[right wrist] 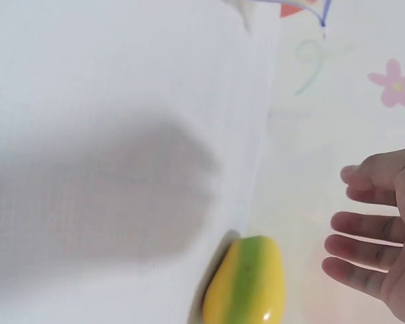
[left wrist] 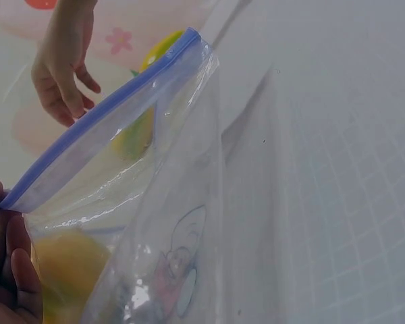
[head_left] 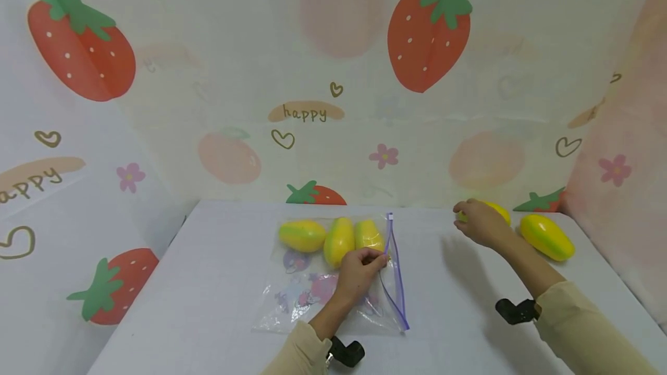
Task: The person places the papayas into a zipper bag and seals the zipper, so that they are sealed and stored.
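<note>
Zip bag (head_left: 318, 300) first: we see it on the middle part of a white table (head_left: 219, 282), with a strawberry-print backdrop (head_left: 234, 74) standing behind the surface's far edge. Clear and printed with small cartoons, the bag lies on its side, its mouth toward the surface's right edge.

Two beige sleeves (head_left: 589, 328) reach in from the near side. Our left hand (head_left: 359, 271) pinches the rim of the mouth between thumb and fingers, over the purple zip strip (head_left: 400, 291). Our right hand (head_left: 482, 223) is up near the far right corner, its fingers loose and grasping nothing (its shadow falls on the white cloth).

Three yellow fruits lie inside the bag, toward the far edge: a left fruit (head_left: 302, 236), a middle fruit (head_left: 340, 242) and a right fruit (head_left: 369, 235) nearest the mouth. By the far right corner we count a loose fruit (head_left: 547, 237) and a partly hidden fruit (head_left: 498, 210); the hand covers much of the latter from above, though the wrist view seems to show them apart.
</note>
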A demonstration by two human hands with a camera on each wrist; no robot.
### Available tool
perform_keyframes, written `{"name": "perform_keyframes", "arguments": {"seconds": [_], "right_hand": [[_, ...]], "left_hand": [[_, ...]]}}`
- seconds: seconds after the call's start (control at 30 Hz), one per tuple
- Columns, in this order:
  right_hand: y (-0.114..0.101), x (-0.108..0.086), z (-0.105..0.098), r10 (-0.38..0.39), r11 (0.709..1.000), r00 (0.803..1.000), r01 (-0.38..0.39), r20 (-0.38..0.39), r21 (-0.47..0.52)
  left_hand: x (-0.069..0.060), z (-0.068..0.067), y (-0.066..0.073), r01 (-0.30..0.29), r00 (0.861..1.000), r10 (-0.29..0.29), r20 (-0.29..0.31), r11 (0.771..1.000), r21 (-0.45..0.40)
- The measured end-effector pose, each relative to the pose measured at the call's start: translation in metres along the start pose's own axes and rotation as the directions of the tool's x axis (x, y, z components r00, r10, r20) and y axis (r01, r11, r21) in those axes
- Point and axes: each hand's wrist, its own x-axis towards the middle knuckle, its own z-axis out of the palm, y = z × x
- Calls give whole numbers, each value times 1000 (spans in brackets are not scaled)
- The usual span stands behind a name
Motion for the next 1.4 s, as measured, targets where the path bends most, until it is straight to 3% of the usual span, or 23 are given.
{"name": "perform_keyframes", "arguments": {"seconds": [0.3, 0.67, 0.93, 1.13, 1.4], "right_hand": [[17, 1, 1, 18, 999, 998, -20, -59, -31], [40, 6, 7, 76, 996, 996, -78, -48, -38], [55, 9, 10, 47, 997, 997, -50, -59, -55], [69, 16, 13, 86, 994, 996, -86, -11, -66], [79, 19, 11, 173, 985, 981, -172, 88, -16]], "left_hand": [[0, 0, 0, -3, 1000, 3, -1, 1000, -17], [0, -1, -1, -1, 1000, 1, -3, 1000, -6], [2, 0, -1, -21, 1000, 21, -9, 1000, -12], [2, 0, -3, -18, 1000, 18, -7, 1000, -13], [3, 2, -3, -8, 1000, 8, -6, 1000, -6]]}}
